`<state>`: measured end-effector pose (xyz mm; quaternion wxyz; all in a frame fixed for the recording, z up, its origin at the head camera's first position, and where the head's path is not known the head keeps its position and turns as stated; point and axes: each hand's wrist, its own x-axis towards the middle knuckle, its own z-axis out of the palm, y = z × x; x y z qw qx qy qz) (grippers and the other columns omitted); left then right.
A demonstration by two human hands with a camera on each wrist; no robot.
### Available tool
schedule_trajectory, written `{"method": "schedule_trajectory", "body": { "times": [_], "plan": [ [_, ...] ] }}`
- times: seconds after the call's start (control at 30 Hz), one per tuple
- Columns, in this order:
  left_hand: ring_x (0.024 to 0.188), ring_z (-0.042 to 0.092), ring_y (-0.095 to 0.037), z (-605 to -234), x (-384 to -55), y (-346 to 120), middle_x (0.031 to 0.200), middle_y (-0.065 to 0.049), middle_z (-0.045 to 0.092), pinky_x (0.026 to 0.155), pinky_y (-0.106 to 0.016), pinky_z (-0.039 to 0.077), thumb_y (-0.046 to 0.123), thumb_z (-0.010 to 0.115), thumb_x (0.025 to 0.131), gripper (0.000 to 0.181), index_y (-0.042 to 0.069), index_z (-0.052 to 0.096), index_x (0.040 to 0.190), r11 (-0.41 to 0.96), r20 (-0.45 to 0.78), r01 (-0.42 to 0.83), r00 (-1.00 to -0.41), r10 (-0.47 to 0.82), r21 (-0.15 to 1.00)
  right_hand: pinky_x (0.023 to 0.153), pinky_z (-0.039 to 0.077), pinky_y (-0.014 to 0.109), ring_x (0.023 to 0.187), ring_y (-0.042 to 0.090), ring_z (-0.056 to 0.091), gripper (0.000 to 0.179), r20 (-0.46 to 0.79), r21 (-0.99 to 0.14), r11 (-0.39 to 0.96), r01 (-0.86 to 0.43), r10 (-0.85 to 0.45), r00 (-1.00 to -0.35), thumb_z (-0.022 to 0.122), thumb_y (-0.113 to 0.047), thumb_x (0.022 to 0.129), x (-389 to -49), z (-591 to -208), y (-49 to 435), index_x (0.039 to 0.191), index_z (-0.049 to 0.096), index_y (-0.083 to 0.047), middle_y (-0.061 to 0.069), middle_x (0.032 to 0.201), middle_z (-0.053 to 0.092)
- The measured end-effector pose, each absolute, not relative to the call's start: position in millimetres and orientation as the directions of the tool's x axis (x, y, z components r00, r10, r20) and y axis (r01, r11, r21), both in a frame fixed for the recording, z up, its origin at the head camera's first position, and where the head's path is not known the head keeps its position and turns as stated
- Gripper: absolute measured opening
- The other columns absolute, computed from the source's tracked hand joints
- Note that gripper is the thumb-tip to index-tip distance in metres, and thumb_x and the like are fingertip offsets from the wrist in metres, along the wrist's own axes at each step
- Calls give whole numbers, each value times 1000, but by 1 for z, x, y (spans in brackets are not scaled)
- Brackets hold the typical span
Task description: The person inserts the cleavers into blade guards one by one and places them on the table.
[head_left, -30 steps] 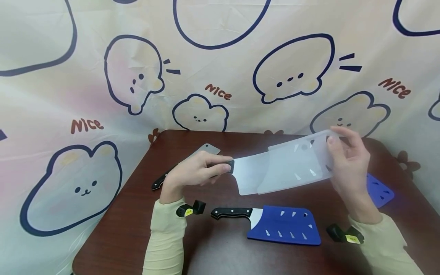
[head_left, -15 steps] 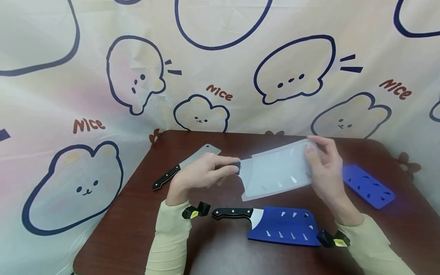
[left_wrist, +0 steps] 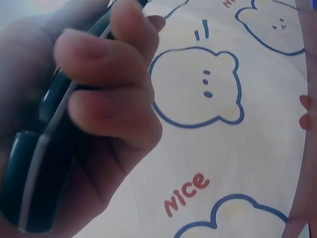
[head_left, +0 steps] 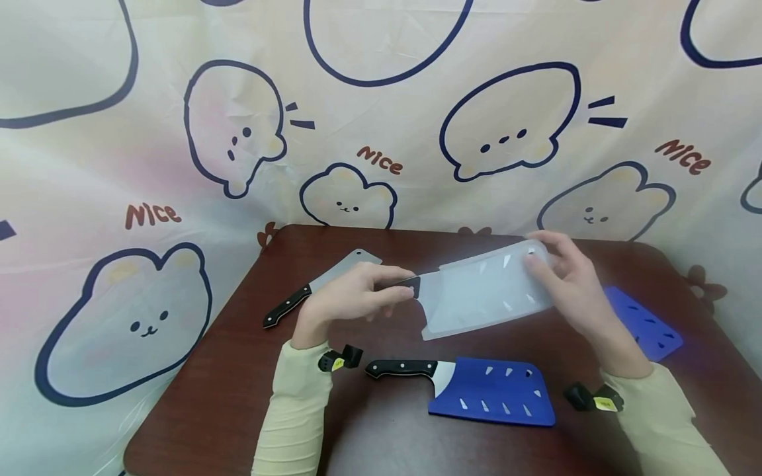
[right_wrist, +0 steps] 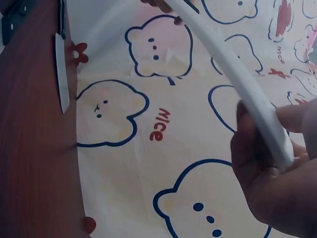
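My left hand (head_left: 351, 294) grips a cleaver by its black handle (head_left: 412, 285), held up over the table. In the left wrist view the fingers curl round that dark handle (left_wrist: 29, 183). A translucent white blade guard (head_left: 488, 287) covers most of the cleaver's blade; a strip of bare steel shows beside the handle. At the guard's far end, my right hand (head_left: 571, 287) pinches it between thumb and fingers. Seen edge-on in the right wrist view, the guard (right_wrist: 252, 104) runs into the right hand's grasp. Palm and thumb hide part of the guard's end.
In front lies another cleaver (head_left: 401, 368) with a blue guard (head_left: 494, 391) on its blade. A bare-bladed knife (head_left: 288, 305) rests at the left back, partly behind the left hand. A loose blue guard (head_left: 655, 330) lies at the right of the brown table (head_left: 196, 396).
The white guard has slid left along the blade, from covering part of it to covering most. My right hand moved left with it, then shifted slightly back right.
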<state>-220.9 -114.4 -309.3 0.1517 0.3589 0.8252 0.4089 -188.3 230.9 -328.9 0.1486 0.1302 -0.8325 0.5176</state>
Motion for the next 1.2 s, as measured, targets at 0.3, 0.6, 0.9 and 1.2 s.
{"method": "schedule_trajectory", "body": {
  "times": [0.3, 0.6, 0.9, 1.2],
  "plan": [
    [64, 62, -36, -316, -234, -125, 81, -9, 68, 65, -44, 56, 26, 62, 97, 28, 16, 63, 123, 410, 39, 485, -681, 731, 772, 77, 59, 49, 103, 38, 65, 46, 273, -752, 584, -307, -148, -951, 57, -38, 98, -198, -332, 243, 138, 49, -18, 19, 128, 60],
    [70, 64, -26, -329, -250, -134, 88, -8, 70, 65, -37, 57, 25, 62, 97, 26, 14, 66, 121, 436, 23, 452, -714, 699, 779, 74, 60, 44, 99, 36, 66, 42, 198, -719, 630, -294, -220, -955, 58, -42, 97, -215, -348, 249, 131, 52, -17, 18, 126, 60],
    [80, 69, -33, -349, -264, -135, 95, -7, 71, 69, -34, 56, 23, 62, 97, 27, 14, 66, 122, 468, -34, 389, -740, 672, 793, 65, 59, 35, 87, 30, 65, 43, 107, -718, 651, -247, -248, -963, 58, -41, 97, -229, -360, 251, 130, 52, -14, 19, 119, 62],
    [86, 68, -39, -373, -278, -129, 103, -20, 70, 75, -46, 57, 21, 61, 98, 29, 10, 65, 123, 488, -95, 330, -745, 661, 808, 69, 60, 36, 91, 28, 66, 43, 11, -730, 653, -200, -283, -959, 59, -39, 97, -245, -384, 258, 130, 52, -13, 19, 122, 60]
  ]
}}
